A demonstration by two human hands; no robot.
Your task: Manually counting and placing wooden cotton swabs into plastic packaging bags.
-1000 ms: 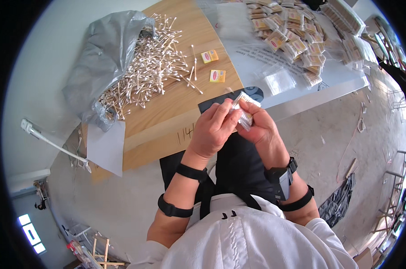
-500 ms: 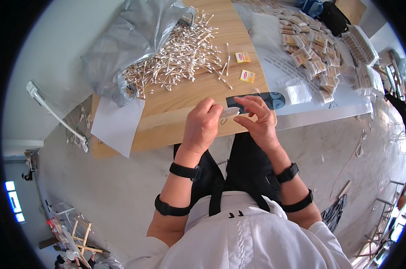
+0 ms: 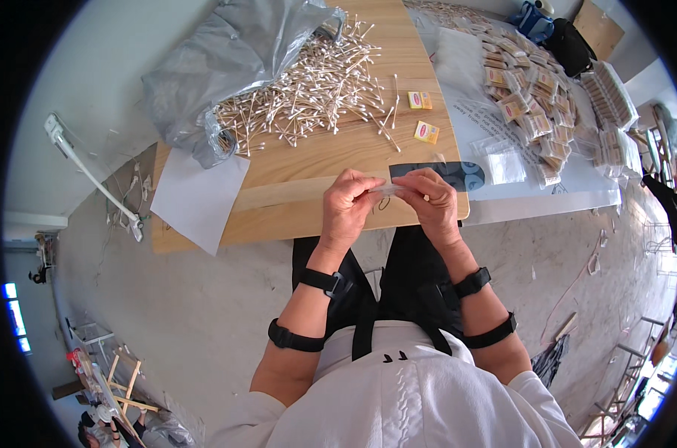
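In front of my body, just above the table's near edge, both hands pinch a small pale, see-through plastic bag (image 3: 387, 190). My left hand (image 3: 345, 207) grips its left side between thumb and fingers. My right hand (image 3: 432, 207) pinches the right side, and a white cotton tip (image 3: 426, 198) shows among its fingers. What the bag contains is mostly hidden by the fingers. Beyond the hands, loose cotton swabs (image 3: 316, 93) spill in a heap from a grey plastic sack (image 3: 204, 67). Two small yellow cards (image 3: 426, 132) lie right of the heap.
A dark strip (image 3: 432, 176) lies at the wooden table's (image 3: 301, 175) right edge. Clear empty bags (image 3: 506, 163) and a pile of packed swab bags (image 3: 536, 112) cover the sheeted surface to the right. White paper (image 3: 200, 200) hangs over the left front edge.
My right hand has come in from beside the bag, its fingers closing on it. The left hand still holds on. The view has shifted slightly, moving the table in the picture.
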